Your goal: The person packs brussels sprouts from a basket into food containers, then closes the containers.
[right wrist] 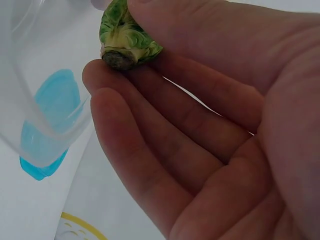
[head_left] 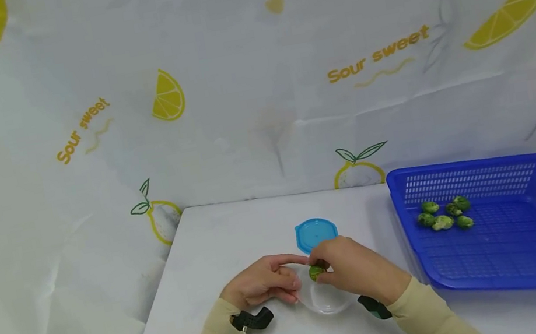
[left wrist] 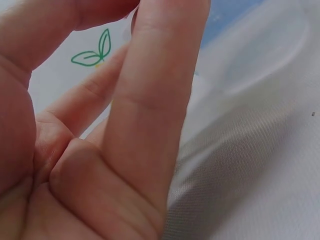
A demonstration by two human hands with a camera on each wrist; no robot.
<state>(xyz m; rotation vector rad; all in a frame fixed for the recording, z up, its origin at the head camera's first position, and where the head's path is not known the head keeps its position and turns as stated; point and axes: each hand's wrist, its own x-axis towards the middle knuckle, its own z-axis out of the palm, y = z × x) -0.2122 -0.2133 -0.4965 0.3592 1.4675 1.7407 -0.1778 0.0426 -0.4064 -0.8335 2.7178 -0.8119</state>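
Between thumb and fingertips, my right hand (head_left: pixel 354 268) pinches a Brussels sprout (head_left: pixel 316 272) above the mouth of a clear plastic container (head_left: pixel 327 303). In the right wrist view, the sprout (right wrist: pixel 125 37) shows its brown cut stem end, and the container's clear wall is beside the fingers. My left hand (head_left: pixel 263 281) grips the left side of the container, thumb near the rim and forefinger stretched along its far edge. The left wrist view shows mostly this hand's bent fingers (left wrist: pixel 152 90), which hide most of the container there.
A blue lid (head_left: pixel 316 234) lies flat on the white table (head_left: pixel 236 231) just beyond the container. At the right stands a blue plastic basket (head_left: pixel 470 164) with several Brussels sprouts (head_left: pixel 442 222) in its left part. A lemon-printed sheet (head_left: pixel 237 107) hangs behind the table.
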